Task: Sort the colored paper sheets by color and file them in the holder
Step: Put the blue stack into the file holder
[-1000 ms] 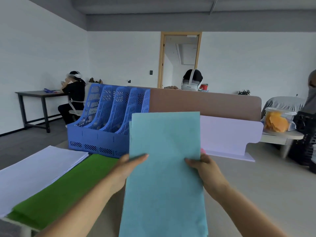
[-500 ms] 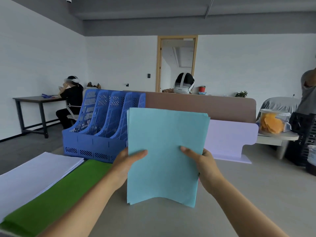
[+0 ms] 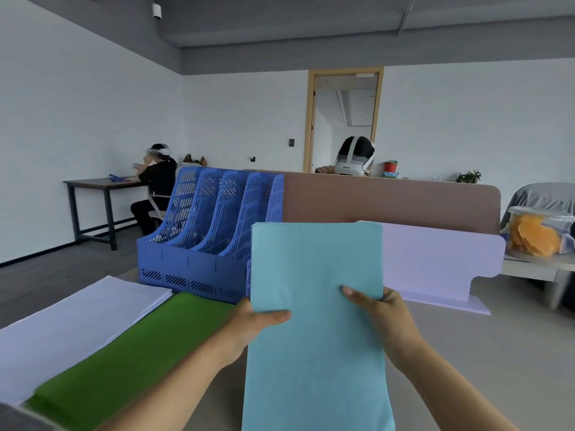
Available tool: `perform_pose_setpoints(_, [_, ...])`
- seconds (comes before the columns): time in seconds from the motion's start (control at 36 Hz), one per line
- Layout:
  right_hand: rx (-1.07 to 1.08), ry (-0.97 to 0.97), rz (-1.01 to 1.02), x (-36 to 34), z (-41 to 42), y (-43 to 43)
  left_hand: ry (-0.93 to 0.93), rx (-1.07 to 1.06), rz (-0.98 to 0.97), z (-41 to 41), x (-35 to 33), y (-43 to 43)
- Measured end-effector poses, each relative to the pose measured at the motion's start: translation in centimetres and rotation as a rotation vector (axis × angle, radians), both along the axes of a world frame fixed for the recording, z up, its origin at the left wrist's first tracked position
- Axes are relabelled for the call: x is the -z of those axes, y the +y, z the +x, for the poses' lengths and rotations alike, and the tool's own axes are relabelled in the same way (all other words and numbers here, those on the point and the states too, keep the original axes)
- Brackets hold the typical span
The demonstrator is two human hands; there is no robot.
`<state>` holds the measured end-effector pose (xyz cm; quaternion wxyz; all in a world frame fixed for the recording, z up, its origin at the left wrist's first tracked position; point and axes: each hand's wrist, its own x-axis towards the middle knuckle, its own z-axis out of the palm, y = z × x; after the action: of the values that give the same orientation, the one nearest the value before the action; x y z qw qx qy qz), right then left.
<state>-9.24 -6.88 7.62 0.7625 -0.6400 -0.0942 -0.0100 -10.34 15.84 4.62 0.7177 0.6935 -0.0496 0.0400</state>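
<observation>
Now two hands [image 3: 252, 321] [image 3: 387, 315] pinch one blue stack [image 3: 315, 321]; green stack [image 3: 124, 353], white stack [image 3: 71, 321], one holder [image 3: 186, 269].

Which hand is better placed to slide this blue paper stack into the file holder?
Left, probably: the left hand grips the light blue paper stack on the side nearer the blue slotted plastic file holder.

Left hand [image 3: 249, 321], right hand [image 3: 384, 315]: forearms outstretched, thumb-front pinches.
</observation>
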Motion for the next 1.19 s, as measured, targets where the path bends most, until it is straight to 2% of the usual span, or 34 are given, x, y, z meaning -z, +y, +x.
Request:
perform_pose_setpoints(0.31, [0.065,-0.191,-0.004,-3.6,1.0,1.7,-0.227,-0.186,0.142,1.3,-3.9,0.7])
perform_pose_setpoints(0.44, [0.062,-0.094,-0.004,-1.1,2.3,3.0,-0.139,-0.182,0.109,1.8,-1.4,1.1])
perform_pose_setpoints(0.58, [0.098,-0.025,-0.049,0.7,3.5,4.0,-0.087,-0.143,0.246,2.1,0.3,2.2])
perform_pose_setpoints(0.72, [0.021,-0.041,-0.120,-1.5,5.8,6.1,-0.037,-0.180,0.371,3.1,-1.3,5.9])
perform_pose_setpoints(0.89, [-0.098,-0.022,-0.107,-4.3,10.7,13.4,0.025,-0.212,0.274,4.1,-4.8,12.8])
perform_pose_setpoints(0.97, [-0.202,-0.006,-0.080,-5.9,14.0,19.0,0.034,-0.318,0.263,4.7,-7.0,17.3])
perform_pose_setpoints(1.06, [-0.239,-0.069,-0.113,-7.0,17.0,25.3,0.033,-0.439,0.334,5.1,-9.6,21.6])
perform_pose_setpoints(1.19, [-0.103,-0.368,-0.266,-8.2,19.2,33.1,0.059,-0.751,0.659,5.6,-13.4,27.6])
